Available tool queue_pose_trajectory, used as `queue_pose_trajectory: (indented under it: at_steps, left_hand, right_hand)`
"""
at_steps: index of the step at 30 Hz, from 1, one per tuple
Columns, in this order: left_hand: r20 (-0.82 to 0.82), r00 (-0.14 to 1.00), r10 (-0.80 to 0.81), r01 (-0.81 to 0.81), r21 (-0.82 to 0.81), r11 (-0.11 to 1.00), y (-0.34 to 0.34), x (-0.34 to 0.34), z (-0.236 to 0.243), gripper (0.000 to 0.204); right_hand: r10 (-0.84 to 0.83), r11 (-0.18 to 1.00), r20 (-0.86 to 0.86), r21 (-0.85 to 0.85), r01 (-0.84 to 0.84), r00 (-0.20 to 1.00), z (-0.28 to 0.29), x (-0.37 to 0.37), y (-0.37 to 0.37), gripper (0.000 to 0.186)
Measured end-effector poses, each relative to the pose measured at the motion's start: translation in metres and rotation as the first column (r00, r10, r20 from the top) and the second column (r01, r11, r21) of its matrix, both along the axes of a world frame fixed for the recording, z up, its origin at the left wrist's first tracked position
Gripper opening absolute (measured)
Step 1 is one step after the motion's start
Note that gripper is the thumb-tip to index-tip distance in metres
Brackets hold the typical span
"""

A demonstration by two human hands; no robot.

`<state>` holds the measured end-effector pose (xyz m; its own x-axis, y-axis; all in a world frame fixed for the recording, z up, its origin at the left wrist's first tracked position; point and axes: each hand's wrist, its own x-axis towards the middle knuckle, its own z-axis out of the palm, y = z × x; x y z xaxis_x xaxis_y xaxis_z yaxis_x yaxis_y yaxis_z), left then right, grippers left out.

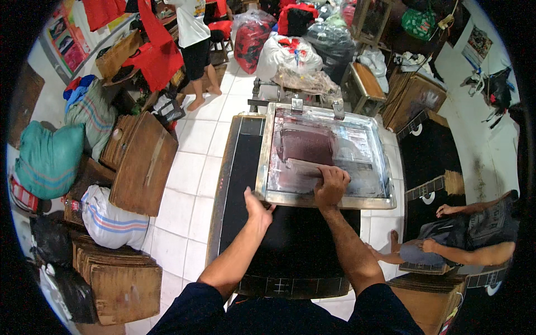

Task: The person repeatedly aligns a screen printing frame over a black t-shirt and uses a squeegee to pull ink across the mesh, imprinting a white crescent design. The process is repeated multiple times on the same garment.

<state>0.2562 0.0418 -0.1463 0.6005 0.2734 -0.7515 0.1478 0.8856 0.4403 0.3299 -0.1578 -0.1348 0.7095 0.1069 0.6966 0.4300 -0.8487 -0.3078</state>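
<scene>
A screen-printing frame (363, 202) with a pale rim lies in front of me over a long board with a black surface (301, 240). Dark maroon ink (306, 144) is spread on the left half of its mesh; greyish-white smears cover the right. My left hand (258, 213) grips the frame's near left corner, thumb up along the side, fingers partly hidden below. My right hand (331, 187) is closed on a squeegee (301, 167) that rests on the mesh at the near edge of the ink. Metal hinge clamps (297, 104) hold the frame's far edge.
Stacked wooden boards (144, 162) and stuffed sacks (50, 159) line the left. Full plastic bags (290, 58) stand beyond the frame. A person (195, 44) stands at the back left; another person (469, 240) sits at the right beside black boards (430, 151).
</scene>
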Motion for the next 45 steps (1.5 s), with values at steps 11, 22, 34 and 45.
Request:
queue_pose_trajectory:
  at_steps: [11,22,34,45]
  left_hand:
    - [-0.483,0.792,-0.373,0.213,0.791,-0.573,0.030,-0.033,-0.107,0.123]
    - [-0.521,0.771,-0.366,0.223,0.759,-0.612,0.030,-0.033,-0.115,0.126]
    - [-0.579,0.732,-0.358,0.264,0.726,-0.635,0.032,-0.034,-0.117,0.121]
    - [-0.553,0.760,-0.343,0.200,0.700,-0.686,0.030,-0.034,-0.123,0.123]
  right_hand:
    - [0.050,0.960,-0.294,-0.248,-0.127,0.954,-0.054,0.195,0.021,0.037]
    - [0.198,0.893,-0.298,-0.337,-0.297,0.934,-0.062,0.243,0.053,0.040]
    - [0.239,0.870,-0.290,-0.359,-0.337,0.927,-0.067,0.137,0.008,0.025]
    - [0.197,0.946,-0.143,-0.231,-0.227,0.970,-0.068,0.182,0.031,0.030]
